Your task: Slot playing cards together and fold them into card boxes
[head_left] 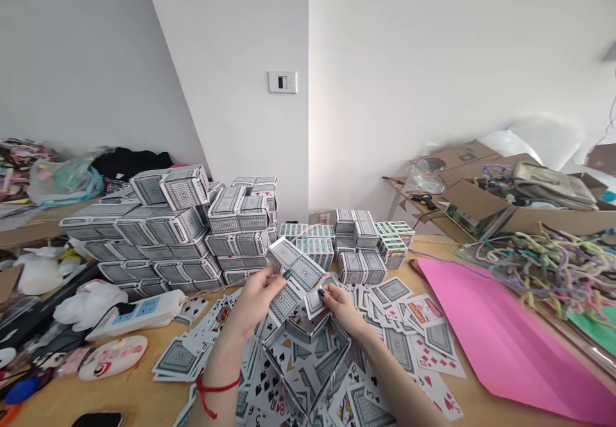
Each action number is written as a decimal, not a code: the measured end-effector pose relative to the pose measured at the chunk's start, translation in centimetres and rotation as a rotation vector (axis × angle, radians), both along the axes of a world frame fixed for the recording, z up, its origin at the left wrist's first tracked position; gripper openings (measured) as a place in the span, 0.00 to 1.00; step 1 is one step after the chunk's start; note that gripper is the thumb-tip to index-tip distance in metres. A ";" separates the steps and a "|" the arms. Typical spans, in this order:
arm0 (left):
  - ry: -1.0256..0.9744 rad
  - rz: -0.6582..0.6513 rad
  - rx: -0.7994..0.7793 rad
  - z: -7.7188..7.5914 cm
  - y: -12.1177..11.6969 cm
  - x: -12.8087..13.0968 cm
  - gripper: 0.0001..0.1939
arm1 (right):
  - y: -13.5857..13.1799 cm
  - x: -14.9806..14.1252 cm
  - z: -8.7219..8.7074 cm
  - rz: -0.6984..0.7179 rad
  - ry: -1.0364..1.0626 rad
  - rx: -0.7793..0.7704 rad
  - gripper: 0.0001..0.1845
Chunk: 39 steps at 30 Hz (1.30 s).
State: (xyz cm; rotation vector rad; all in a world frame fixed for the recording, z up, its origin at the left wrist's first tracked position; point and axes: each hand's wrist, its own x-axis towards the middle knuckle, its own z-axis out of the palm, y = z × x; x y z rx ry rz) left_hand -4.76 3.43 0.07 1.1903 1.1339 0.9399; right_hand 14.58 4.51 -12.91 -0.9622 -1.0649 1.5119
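Note:
My left hand (255, 298) is closed on a piece made of joined grey-backed playing cards (299, 266), thumb on top, held tilted above the table. At that piece's lower right, my right hand (344, 310) pinches a playing card (314, 305) between thumb and fingers. Whether this card is fixed to the piece I cannot tell. Just below my hands stands an open frame of folded cards (275, 361), with loose cards visible inside it. Around it lie many scattered playing cards (399, 347), some face up and some face down.
Stacked card blocks (163, 221) rise at the back left, with smaller stacks (360, 266) and green card boxes (394, 241) at the back centre. A power strip (139, 314) lies left. Pink paper (500, 343), tangled yarn (524, 273) and a cardboard box (520, 221) occupy the right.

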 end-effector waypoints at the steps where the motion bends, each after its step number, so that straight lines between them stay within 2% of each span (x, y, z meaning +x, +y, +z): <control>1: 0.000 0.019 -0.001 -0.6 0.4 -0.2 0.17 | -0.3 0.0 0.2 0.030 0.023 -0.030 0.18; 3: -0.039 0.074 -0.023 -2.1 1.0 -0.3 0.15 | -0.7 0.2 0.6 0.077 0.104 -0.109 0.17; 6: -0.204 0.089 -0.141 -4.9 1.4 0.2 0.12 | -1.1 0.6 1.2 0.048 0.227 -0.196 0.15; 10: -0.406 0.147 -0.268 -8.2 0.6 1.0 0.12 | -1.6 0.6 1.3 -0.009 0.224 -0.234 0.15; 13: -0.450 0.135 -0.319 -9.7 -0.4 1.1 0.11 | -2.3 0.5 1.0 0.017 0.215 -0.253 0.18; 15: -0.438 0.119 -0.329 -10.1 -0.9 1.0 0.12 | -2.8 0.4 0.7 0.032 0.235 -0.284 0.18; 18: -0.411 0.163 -0.299 -10.0 -1.0 1.1 0.13 | -3.0 0.5 0.2 -0.013 0.290 -0.295 0.19; 24: -0.461 0.193 -0.107 -8.9 0.7 2.8 0.17 | -2.3 0.5 -0.4 -0.131 0.310 -0.180 0.20; 28: -0.467 0.252 -0.084 -9.8 1.8 3.7 0.16 | -2.5 0.5 0.3 -0.148 0.268 -0.137 0.21; 33: -0.475 0.238 -0.112 -10.8 2.2 3.6 0.16 | -2.8 1.0 1.2 -0.196 0.240 -0.132 0.16; 36: -0.509 0.214 -0.107 -10.9 2.2 3.6 0.16 | -2.6 1.4 0.9 -0.242 0.171 -0.130 0.14; 39: -0.532 0.180 -0.090 -11.1 2.2 3.8 0.16 | -2.5 1.8 0.0 -0.297 0.111 -0.060 0.16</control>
